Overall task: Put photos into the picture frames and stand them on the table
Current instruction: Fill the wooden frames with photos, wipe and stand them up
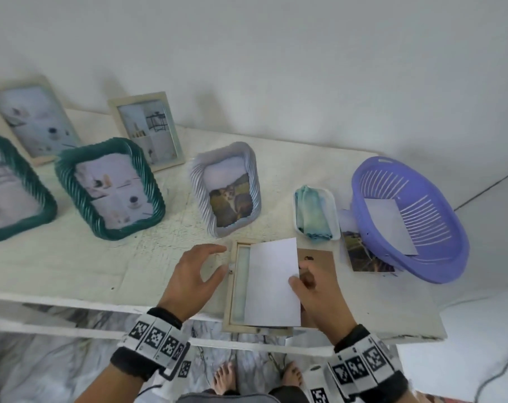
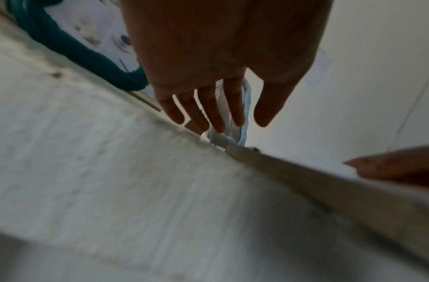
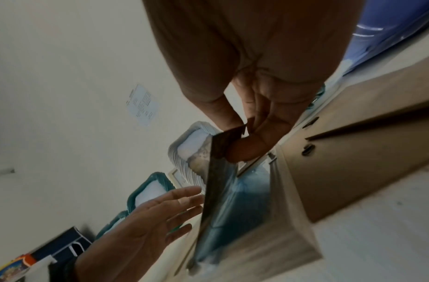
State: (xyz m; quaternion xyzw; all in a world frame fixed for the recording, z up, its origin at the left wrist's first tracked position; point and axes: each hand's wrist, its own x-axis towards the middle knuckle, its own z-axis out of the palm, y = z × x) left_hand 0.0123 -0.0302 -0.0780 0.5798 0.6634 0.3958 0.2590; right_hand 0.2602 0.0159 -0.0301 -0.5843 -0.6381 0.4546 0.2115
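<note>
Lying face down at the table's (image 1: pixel 72 274) near edge, a pale wooden frame (image 1: pixel 232 301), glass showing on its left. Tilting over it, white back up, a photo (image 1: pixel 271 283), pinched at its right edge between thumb and fingers (image 3: pixel 245 150) of the right hand (image 1: pixel 316 298). Hovering just left of the frame, the left hand (image 1: pixel 193 279), fingers spread and relaxed, holding nothing. Lying beside the frame on the right, a brown backing board (image 1: pixel 319 257). Standing further back, a white ribbed frame (image 1: pixel 226 189) with a picture.
</note>
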